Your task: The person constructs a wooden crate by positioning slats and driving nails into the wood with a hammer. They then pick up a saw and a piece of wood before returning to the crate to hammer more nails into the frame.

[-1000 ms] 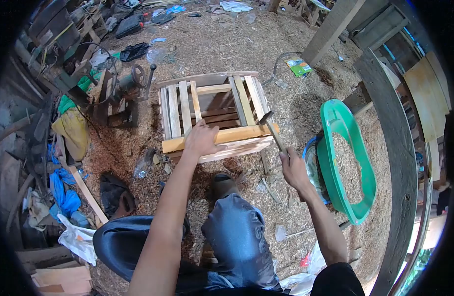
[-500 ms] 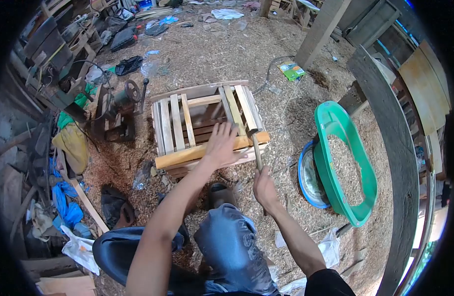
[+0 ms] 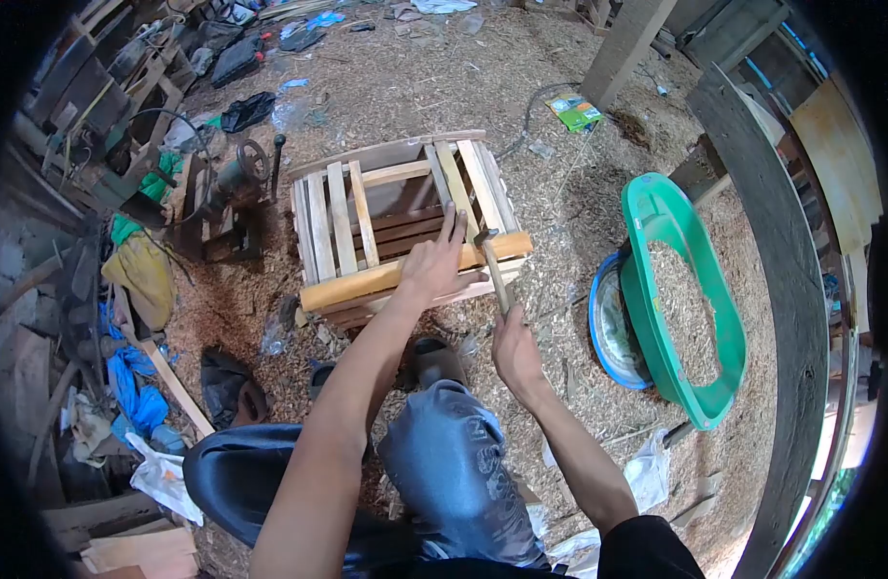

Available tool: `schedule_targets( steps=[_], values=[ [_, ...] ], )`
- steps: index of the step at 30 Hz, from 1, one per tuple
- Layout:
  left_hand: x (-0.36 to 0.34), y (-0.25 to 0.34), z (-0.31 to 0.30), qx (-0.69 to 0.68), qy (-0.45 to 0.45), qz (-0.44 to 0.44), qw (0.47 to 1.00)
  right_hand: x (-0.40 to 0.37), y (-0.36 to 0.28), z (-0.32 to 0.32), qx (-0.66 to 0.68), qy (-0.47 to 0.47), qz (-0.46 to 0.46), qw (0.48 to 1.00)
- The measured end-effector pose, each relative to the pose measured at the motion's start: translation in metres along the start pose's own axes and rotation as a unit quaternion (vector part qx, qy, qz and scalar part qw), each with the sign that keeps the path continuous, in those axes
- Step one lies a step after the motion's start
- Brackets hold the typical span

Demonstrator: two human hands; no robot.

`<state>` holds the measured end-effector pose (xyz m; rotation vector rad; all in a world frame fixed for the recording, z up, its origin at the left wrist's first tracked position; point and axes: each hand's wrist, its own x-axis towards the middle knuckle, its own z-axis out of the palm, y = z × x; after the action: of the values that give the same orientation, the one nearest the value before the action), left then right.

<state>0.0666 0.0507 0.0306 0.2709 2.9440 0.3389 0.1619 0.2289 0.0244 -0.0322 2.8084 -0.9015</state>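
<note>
Right hand grips a slim hammer, handle pointing away, dark head on the pale slatted crate, where the left hand lies flat, fingers spread.

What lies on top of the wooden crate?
The left hand lies flat on the pale front rail of the wooden crate. The head of the hammer, held in the right hand, is at that rail beside it. The hand hides the wood beneath; no nail shows.
</note>
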Motion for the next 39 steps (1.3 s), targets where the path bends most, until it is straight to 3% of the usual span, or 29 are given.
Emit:
schedule_targets(
  steps=[20,32,37,39],
  values=[
    [0.003,-0.008,0.007,-0.065,0.037,0.018,0.997,-0.013,-0.005,-0.01,0.033,0.003,-0.036,0.999],
    [0.003,-0.009,0.008,-0.078,0.027,0.015,0.996,-0.019,-0.017,-0.011,0.01,-0.026,0.045,0.999],
    [0.006,-0.011,0.005,-0.064,-0.008,0.004,0.998,-0.006,-0.002,0.0,0.069,-0.01,-0.002,0.998],
    [0.004,-0.011,0.015,-0.077,0.021,0.003,0.997,-0.009,0.004,-0.004,0.085,-0.034,-0.005,0.996]
  ],
)
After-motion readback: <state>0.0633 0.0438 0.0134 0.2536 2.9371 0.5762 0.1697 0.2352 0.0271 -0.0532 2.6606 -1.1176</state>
